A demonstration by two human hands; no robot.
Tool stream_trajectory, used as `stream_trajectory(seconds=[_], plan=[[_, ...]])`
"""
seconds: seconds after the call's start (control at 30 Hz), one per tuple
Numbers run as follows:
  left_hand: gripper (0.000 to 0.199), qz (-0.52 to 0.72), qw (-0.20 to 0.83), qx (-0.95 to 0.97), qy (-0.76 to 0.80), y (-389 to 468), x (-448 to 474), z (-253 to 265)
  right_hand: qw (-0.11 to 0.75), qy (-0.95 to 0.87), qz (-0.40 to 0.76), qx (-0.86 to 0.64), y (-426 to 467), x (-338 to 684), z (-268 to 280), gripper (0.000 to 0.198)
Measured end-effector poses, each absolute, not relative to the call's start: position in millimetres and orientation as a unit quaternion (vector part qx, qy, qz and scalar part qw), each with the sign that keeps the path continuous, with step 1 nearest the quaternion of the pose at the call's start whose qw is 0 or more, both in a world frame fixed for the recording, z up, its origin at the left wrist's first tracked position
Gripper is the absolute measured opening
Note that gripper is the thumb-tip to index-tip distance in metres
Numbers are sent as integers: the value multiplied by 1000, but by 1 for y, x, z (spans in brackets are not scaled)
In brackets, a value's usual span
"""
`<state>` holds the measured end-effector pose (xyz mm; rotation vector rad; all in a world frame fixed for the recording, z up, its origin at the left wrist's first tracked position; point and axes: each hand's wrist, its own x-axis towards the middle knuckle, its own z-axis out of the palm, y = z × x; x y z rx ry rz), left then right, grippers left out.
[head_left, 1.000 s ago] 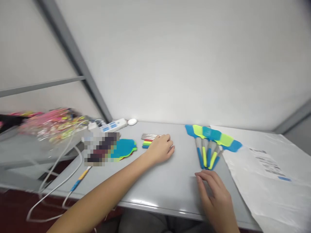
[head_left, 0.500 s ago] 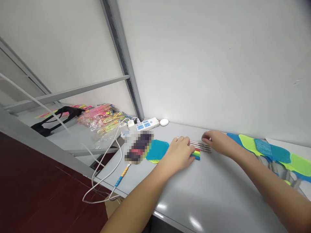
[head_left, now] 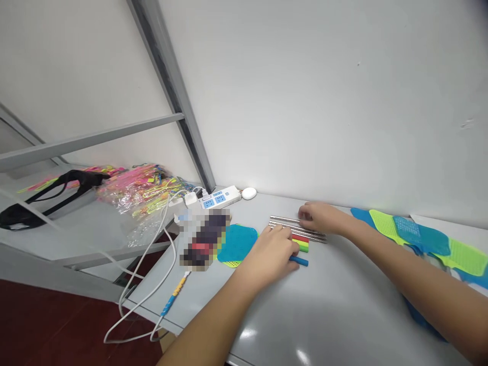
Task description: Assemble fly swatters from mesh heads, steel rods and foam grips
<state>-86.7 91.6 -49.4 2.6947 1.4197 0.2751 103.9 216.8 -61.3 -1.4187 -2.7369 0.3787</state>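
Note:
My left hand rests on the table with its fingers curled over short coloured sticks. A blue stick sticks out at its thumb, apart from the red stick and the yellow and green sticks, whose other ends are under the hand. Behind them lie several thin metal rods, side by side. My right hand is closed in a pinch on the right end of one metal rod, at the back of the row and a little apart from the others.
To the left are a blue mesh piece, a blurred-out phone on a cable, a power strip and a white oval object. Blue and green mesh pieces lie right. Plastic-wrapped bundles fill the side shelf.
The blue stick has come away from the other coloured sticks, towards me. My right hand has moved left onto a metal rod, which now lies apart from the row. The view has shifted slightly.

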Motion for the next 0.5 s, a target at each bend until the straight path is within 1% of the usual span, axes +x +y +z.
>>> stream_trajectory(seconds=[0.1, 0.17, 0.23, 0.33, 0.4, 0.43, 0.47, 0.5], plan=[[13, 97, 70, 894, 432, 92, -85, -54, 19, -890, 86, -448, 215, 98, -64, 15], [14, 108, 107, 904, 399, 90, -80, -55, 23, -887, 64, -457, 213, 95, -64, 16], [13, 127, 180, 906, 362, 86, -72, -53, 29, -878, 47, -476, 210, 98, -60, 20], [9, 150, 344, 865, 333, 76, -59, -47, 50, -858, 24, -511, 197, 114, -46, 27], [12, 158, 444, 817, 333, 69, -50, -45, 96, -837, 7, -538, 180, 133, -33, 31], [14, 173, 470, 797, 337, 67, -46, -45, 135, -825, 0, -549, 170, 144, -27, 32], [17, 199, 476, 784, 345, 65, -41, -46, 175, -812, -3, -556, 158, 156, -21, 32], [20, 235, 460, 779, 356, 64, -37, -47, 209, -805, -5, -556, 147, 169, -16, 32]])
